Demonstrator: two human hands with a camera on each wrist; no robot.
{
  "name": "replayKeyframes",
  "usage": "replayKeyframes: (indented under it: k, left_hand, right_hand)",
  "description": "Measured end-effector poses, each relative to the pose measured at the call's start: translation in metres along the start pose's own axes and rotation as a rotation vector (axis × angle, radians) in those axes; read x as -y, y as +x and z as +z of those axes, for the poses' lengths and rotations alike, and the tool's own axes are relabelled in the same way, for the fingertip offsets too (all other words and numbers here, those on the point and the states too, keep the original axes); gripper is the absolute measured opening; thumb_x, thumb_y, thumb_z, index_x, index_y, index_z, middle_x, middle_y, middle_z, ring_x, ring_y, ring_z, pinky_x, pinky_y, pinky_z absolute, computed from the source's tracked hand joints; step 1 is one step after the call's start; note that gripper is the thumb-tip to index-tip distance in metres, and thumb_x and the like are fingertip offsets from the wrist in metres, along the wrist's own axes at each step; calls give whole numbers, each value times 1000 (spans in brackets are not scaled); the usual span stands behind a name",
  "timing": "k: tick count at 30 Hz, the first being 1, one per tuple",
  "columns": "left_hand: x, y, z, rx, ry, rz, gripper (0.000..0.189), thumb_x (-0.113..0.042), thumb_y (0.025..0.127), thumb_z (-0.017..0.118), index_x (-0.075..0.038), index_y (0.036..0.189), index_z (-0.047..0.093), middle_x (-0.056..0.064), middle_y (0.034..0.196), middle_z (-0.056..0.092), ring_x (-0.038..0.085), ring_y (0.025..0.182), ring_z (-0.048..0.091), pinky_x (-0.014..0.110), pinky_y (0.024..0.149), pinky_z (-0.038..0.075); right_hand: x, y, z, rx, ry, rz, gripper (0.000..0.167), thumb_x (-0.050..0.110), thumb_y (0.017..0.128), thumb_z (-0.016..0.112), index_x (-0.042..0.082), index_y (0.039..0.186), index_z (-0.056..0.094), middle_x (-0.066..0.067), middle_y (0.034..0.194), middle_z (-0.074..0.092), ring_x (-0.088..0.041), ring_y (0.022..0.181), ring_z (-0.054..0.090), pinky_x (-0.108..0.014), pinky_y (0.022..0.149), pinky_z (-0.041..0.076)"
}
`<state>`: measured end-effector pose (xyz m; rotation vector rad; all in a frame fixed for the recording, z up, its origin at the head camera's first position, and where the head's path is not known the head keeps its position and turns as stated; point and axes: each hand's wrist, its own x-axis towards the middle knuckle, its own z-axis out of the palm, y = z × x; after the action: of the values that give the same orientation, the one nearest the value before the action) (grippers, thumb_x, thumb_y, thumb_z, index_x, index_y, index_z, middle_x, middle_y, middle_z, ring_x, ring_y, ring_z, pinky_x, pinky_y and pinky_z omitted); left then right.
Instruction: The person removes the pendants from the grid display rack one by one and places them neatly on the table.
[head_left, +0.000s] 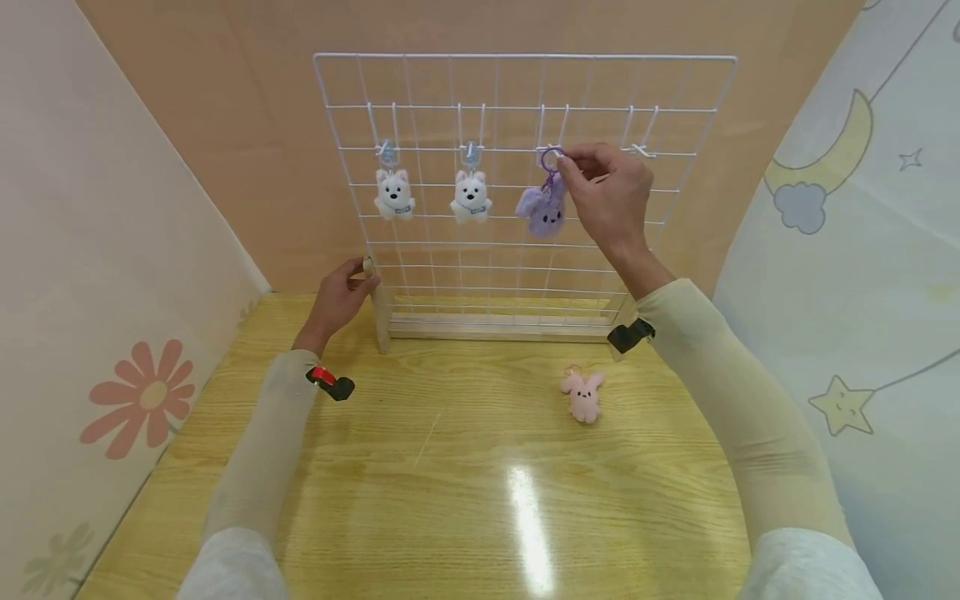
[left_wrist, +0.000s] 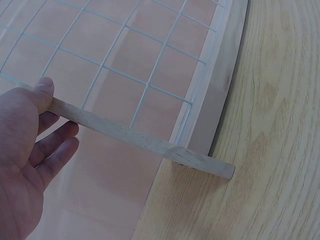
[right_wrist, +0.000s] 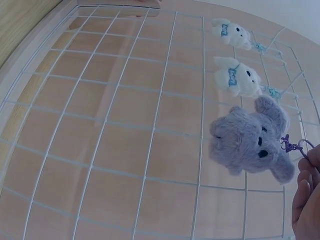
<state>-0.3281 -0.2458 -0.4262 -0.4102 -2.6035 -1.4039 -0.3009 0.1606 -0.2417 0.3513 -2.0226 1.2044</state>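
Note:
My right hand [head_left: 611, 192] pinches the purple ring of a purple plush bunny keychain [head_left: 546, 210] beside the third hook of a white wire grid rack [head_left: 525, 56]. Whether the ring is over the hook tip cannot be told. In the right wrist view the bunny [right_wrist: 247, 137] dangles sideways from its purple chain. My left hand [head_left: 339, 296] holds the top of the rack's left wooden post [head_left: 381, 317]; the left wrist view has thumb and fingers on either side of that post [left_wrist: 135, 137]. Two white plush dog keychains [head_left: 393, 193] hang from the first two hooks.
A pink plush bunny keychain [head_left: 584, 397] lies on the wooden table [head_left: 420, 500] in front of the rack. The fourth hook [head_left: 641, 150] is right of my right hand. Patterned panels [head_left: 847, 275] stand at both sides, with an orange-brown backdrop behind.

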Motion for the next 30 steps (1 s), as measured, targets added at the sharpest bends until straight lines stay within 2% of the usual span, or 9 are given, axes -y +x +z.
replayKeyframes:
  k: [11, 26, 30]
  left_hand:
    - [1, 0, -2, 1, 0, -1, 61, -37, 106, 57, -5, 156, 41, 23, 153, 47, 42, 122, 62, 59, 99, 51]
    - [-3, -2, 0, 3, -18, -18, 60, -35, 106, 59, -5, 155, 42, 22, 151, 49, 40, 122, 63, 58, 98, 52]
    - [-5, -3, 0, 4, -15, -21, 59, -35, 106, 58, -6, 155, 42, 22, 152, 48, 41, 122, 63, 58, 99, 52]
  right_hand:
    - [8, -9, -8, -13, 40, -34, 23, 25, 95, 73, 4, 101, 81, -6, 94, 77, -6, 72, 64, -18, 68, 51]
    - [10, -21, -16, -16, 70, -76, 15, 18, 93, 76, 4, 98, 81, 0, 84, 75, -6, 69, 63, -17, 62, 49]
    - [8, -27, -18, 11, 51, -45, 15, 15, 93, 76, 1, 98, 79, 1, 83, 73, -5, 70, 60, -16, 63, 48]
